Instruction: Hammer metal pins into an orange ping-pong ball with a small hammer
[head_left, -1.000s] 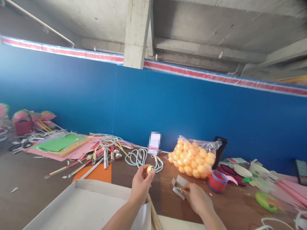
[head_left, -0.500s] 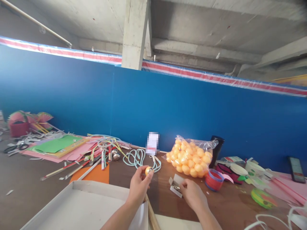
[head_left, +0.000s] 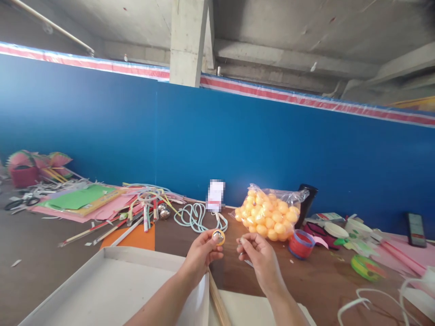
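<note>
Tray (head_left: 112, 290): on the counter (head_left: 326, 285), near left.
Cord coil (head_left: 197, 217): behind the tray.
Bag of balls (head_left: 268, 217): between cord coil and tape roll (head_left: 301, 243).
Ball (head_left: 218, 236): in the left hand (head_left: 200, 253), before the cord coil.

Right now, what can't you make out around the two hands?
All in the head view:
Whether the right hand pinches anything: too small.
The orange ball, far side: hidden by the left hand.
Standing white card: blurred.
White tray: cut off by the bottom edge.
</note>
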`<state>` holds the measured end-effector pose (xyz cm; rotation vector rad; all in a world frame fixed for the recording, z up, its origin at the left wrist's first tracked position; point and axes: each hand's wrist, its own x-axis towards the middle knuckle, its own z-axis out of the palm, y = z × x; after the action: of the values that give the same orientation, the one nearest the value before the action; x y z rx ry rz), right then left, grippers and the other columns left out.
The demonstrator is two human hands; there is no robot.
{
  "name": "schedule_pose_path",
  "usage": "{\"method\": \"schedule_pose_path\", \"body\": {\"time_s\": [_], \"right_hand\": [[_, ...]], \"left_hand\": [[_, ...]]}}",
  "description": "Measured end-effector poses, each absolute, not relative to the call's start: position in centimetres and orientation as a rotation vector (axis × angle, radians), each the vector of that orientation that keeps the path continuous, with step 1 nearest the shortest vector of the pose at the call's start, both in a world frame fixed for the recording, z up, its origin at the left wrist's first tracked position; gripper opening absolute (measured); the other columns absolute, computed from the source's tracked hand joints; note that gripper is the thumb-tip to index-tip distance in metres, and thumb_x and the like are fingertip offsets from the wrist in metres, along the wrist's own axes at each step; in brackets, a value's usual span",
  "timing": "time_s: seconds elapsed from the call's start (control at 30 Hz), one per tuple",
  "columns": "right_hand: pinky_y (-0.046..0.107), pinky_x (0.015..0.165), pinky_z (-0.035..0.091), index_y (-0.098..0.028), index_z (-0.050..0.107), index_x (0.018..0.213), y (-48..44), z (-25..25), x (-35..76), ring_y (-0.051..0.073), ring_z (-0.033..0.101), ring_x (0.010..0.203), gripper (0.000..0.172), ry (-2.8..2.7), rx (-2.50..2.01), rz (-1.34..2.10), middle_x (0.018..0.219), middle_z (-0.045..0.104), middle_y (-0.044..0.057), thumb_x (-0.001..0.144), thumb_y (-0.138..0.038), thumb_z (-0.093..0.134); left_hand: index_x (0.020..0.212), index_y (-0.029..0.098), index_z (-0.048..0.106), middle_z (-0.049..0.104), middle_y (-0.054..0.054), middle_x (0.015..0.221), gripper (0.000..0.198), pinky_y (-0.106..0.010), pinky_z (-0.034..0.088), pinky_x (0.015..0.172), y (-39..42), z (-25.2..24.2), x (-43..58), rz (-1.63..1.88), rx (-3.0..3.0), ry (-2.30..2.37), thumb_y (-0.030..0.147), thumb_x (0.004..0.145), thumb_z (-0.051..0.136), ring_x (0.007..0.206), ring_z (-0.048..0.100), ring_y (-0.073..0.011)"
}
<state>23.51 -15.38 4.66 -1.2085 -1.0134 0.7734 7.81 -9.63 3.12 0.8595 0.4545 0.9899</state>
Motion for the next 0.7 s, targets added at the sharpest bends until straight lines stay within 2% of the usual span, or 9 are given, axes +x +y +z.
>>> {"method": "schedule_pose_path", "body": {"time_s": [0.17, 0.4, 0.6, 0.7], "right_hand": [[0.029, 0.061, 0.053, -0.017, 0.062, 0.093, -15.4, 4.7, 23.1, 0.015, 0.061, 0.062, 0.029, -1.055, -1.181, 0.803, 0.07, 0.062, 0.001, 0.074, -0.039, 0.063], [0.028, 0.058, 0.05, -0.016, 0.06, 0.086, -15.5, 4.9, 22.3, 0.014, 0.058, 0.057, 0.025, -1.116, -1.145, 0.841, 0.065, 0.058, 0.0, 0.075, -0.038, 0.062], [0.032, 0.068, 0.051, -0.017, 0.061, 0.091, -15.7, 5.2, 21.8, 0.017, 0.06, 0.069, 0.026, -1.057, -1.116, 0.871, 0.073, 0.062, 0.002, 0.075, -0.037, 0.063], [0.033, 0.067, 0.051, -0.017, 0.061, 0.087, -15.8, 5.4, 21.9, 0.017, 0.06, 0.066, 0.026, -1.067, -1.159, 0.844, 0.068, 0.062, 0.002, 0.074, -0.039, 0.063]], "left_hand": [[0.097, 0.016, 0.059, 0.057, -0.004, 0.09, 0.03, -0.021, 0.049, 0.061, -9.9, 3.3, 7.8, 0.957, 0.893, 0.416, 0.033, 0.073, 0.065, 0.067, 0.058, -0.0089], [0.1, 0.015, 0.058, 0.059, -0.005, 0.087, 0.033, -0.022, 0.048, 0.063, -9.9, 3.3, 7.9, 0.92, 0.937, 0.39, 0.032, 0.073, 0.065, 0.069, 0.058, -0.0098], [0.103, 0.015, 0.057, 0.061, -0.007, 0.089, 0.037, -0.024, 0.048, 0.065, -10.0, 3.1, 8.1, 0.898, 0.954, 0.381, 0.034, 0.073, 0.065, 0.071, 0.059, -0.0124], [0.104, 0.015, 0.057, 0.06, -0.008, 0.091, 0.037, -0.024, 0.048, 0.066, -10.0, 3.0, 8.2, 0.905, 0.967, 0.383, 0.034, 0.073, 0.065, 0.072, 0.059, -0.0123]]}}
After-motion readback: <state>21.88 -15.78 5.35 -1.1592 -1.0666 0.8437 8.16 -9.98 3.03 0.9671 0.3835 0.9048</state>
